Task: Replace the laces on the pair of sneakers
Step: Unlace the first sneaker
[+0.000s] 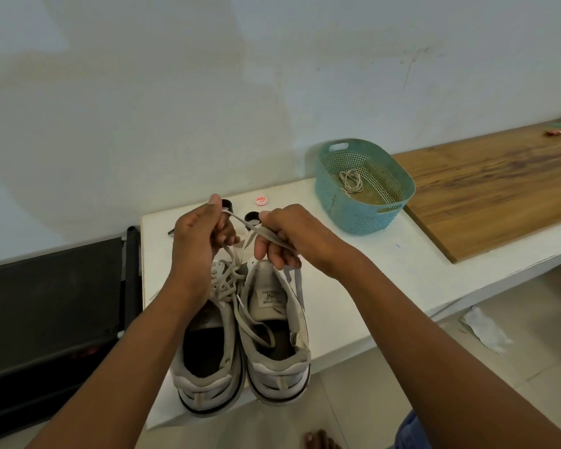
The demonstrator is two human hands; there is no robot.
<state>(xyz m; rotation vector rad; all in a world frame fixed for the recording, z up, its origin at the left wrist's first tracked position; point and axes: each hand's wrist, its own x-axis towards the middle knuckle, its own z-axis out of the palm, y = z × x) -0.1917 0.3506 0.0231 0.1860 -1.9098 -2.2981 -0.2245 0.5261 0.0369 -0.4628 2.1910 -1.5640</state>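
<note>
Two worn white-and-grey sneakers stand side by side on the white table point(386, 270), heels toward me. The left sneaker point(208, 361) is laced. On the right sneaker point(276, 348) the tongue stands up and a loose lace end lies across the opening. My left hand point(196, 244) and my right hand point(287, 236) are raised over the toes, each pinching part of one flat grey lace point(245, 223) stretched between them. The lace runs down toward the sneakers; my hands hide the toes and where it ends.
A teal perforated basket point(399, 186) at the back right holds a coiled lace point(352, 181). Right of it lies a wooden board point(499, 179). Two small black round things point(251, 217) and a red-and-white disc point(261, 200) sit behind my hands. A black rack point(52, 306) stands left.
</note>
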